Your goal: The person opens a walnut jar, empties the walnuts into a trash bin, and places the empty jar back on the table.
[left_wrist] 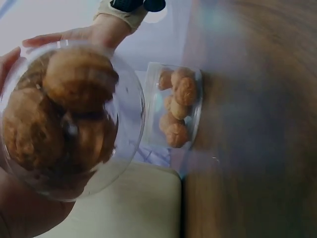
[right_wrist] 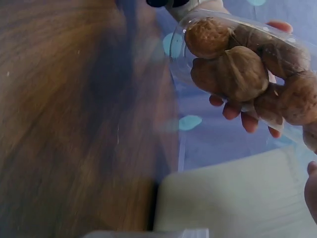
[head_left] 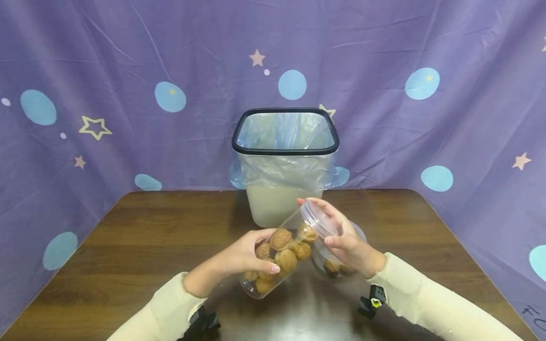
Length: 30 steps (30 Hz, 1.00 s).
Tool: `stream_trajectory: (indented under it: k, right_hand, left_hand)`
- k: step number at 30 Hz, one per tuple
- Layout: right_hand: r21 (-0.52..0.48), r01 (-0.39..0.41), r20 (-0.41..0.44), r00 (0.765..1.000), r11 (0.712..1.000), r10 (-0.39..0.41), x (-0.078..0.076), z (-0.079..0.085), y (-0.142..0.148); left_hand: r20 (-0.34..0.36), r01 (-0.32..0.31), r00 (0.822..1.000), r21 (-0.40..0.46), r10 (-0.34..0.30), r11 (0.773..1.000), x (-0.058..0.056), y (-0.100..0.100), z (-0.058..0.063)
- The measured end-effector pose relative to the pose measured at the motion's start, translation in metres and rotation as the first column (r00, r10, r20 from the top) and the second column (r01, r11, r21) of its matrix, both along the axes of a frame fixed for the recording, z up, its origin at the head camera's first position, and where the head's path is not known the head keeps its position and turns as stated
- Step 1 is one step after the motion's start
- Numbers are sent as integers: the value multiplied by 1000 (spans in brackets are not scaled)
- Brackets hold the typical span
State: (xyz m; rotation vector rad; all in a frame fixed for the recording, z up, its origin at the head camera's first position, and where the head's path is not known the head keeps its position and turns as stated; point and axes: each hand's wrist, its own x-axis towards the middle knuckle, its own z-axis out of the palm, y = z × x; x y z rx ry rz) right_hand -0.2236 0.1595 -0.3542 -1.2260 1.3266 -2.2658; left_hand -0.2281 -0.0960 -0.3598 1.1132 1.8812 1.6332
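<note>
A clear plastic jar (head_left: 277,258) filled with walnuts (head_left: 281,239) is held tilted above the wooden counter (head_left: 128,246), its mouth raised toward the far side. The body of the jar is gripped by the left hand (head_left: 245,258), with the fingers (right_wrist: 233,109) curled round its lower half. The transparent lid (head_left: 319,221) at the mouth is held by the right hand (head_left: 347,241); its fingers are curled round the rim. Whether the lid is already free of the thread cannot be told.

The step in hand is judged to be the unscrewing or lifting of the lid. The next move would call for the lid to be turned off and drawn clear while the jar is kept steady, so that no walnuts are spilled.

A second jar (left_wrist: 173,106), also holding walnuts, is seen lying on the counter in the left wrist view; in the head view it is largely hidden behind the right hand. A bin (head_left: 285,166) lined with a clear bag stands just behind the hands, against a purple backdrop (head_left: 426,118) printed with stars and dots. The left fingertips beneath the jar are shown plainly only in the right wrist view.
</note>
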Motion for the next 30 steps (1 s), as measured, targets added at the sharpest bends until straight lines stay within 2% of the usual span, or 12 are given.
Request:
stream_trajectory:
  k: [3, 6, 8, 12, 15, 17, 23, 26, 30]
  right_hand:
    - [36, 18, 2, 1000, 999, -18, -2, -2, 2]
    - [53, 67, 9, 998, 996, -68, -3, -4, 2]
    - [52, 114, 18, 993, 992, -115, -2, -5, 1]
    - [69, 247, 49, 967, 967, -250, 5, -5, -2]
    - [129, 361, 94, 923, 924, -373, 14, -2, -6]
    - [167, 418, 132, 888, 893, -441, 20, 1, -9]
    - [278, 526, 227, 777, 804, -587, 34, 10, -23]
    - [318, 552, 267, 728, 771, -632, 38, 11, -29]
    - [321, 571, 310, 691, 756, -653, 40, 9, -35]
  left_hand:
    - [-44, -79, 996, -14, 78, 997, 1, -1, -2]
    - [-111, -178, 978, -24, 174, 984, 1, -2, -3]
    - [-181, -264, 951, -46, 252, 963, 2, -3, -3]
    - [-333, -427, 866, -105, 372, 898, 3, -5, -2]
    - [-415, -496, 814, -136, 405, 858, 5, -5, -3]
    - [-464, -525, 784, -139, 413, 840, 5, -5, -5]
    - [-553, -583, 704, -91, 446, 808, 5, -2, -8]
    - [-574, -609, 674, -75, 466, 789, 4, -1, -8]
    - [-608, -638, 644, -93, 464, 764, 4, -2, -12]
